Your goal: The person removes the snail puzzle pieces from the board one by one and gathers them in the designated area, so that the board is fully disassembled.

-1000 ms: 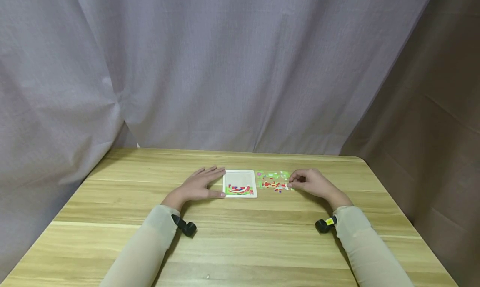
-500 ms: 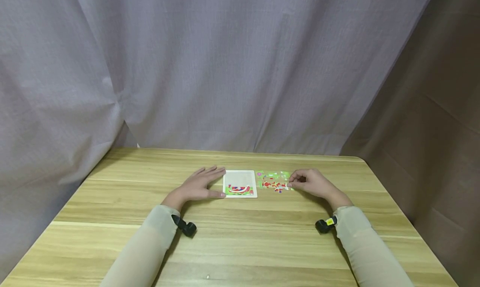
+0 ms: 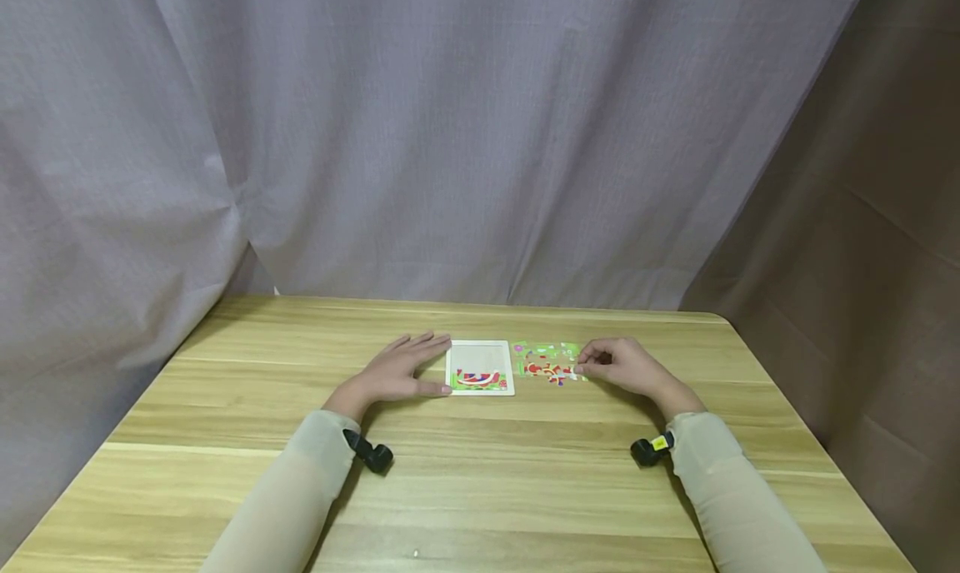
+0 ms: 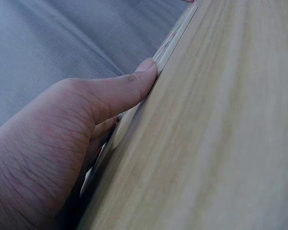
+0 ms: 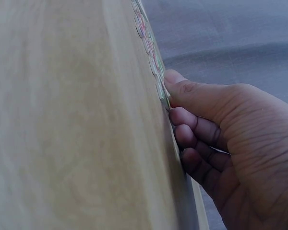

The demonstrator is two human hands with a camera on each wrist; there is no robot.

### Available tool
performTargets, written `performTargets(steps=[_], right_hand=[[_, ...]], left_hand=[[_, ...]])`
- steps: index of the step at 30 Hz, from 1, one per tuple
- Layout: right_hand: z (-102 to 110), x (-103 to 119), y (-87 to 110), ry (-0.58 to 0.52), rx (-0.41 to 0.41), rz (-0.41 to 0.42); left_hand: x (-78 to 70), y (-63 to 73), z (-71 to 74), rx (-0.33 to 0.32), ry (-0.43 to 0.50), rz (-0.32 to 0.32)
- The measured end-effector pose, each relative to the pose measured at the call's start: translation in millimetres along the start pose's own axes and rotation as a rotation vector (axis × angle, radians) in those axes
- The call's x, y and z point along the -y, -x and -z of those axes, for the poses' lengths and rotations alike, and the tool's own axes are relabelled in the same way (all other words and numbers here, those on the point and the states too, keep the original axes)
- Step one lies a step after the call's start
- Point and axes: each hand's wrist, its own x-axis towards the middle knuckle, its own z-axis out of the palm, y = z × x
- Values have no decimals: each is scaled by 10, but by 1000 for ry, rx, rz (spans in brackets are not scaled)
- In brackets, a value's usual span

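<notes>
My left hand lies spread along the left side of a white square puzzle tray, fingertips at its upper left corner and thumb on its lower left corner. A row of green, red and white puzzle pieces fills the near part of the tray. Right of it, more puzzle pieces with green and red print lie grouped on the table. My right hand has curled fingers at the right edge of this group; thumb and index finger pinch a puzzle piece there. That piece is mostly hidden.
The wooden table reaches back to a grey curtain. A darker brown curtain hangs on the right. Small black wrist cameras, the left one and the right one, sit just above the tabletop.
</notes>
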Motion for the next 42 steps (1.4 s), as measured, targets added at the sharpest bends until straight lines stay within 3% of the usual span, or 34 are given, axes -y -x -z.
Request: performTargets(steps=[10,42], right_hand=[[-3,-12,6,4,-62,71],[-3,72,-6,6,-95,63]], left_hand=[[18,-7,-13,-7,2,-7],[-7,-1,-31,-19,8,-14]])
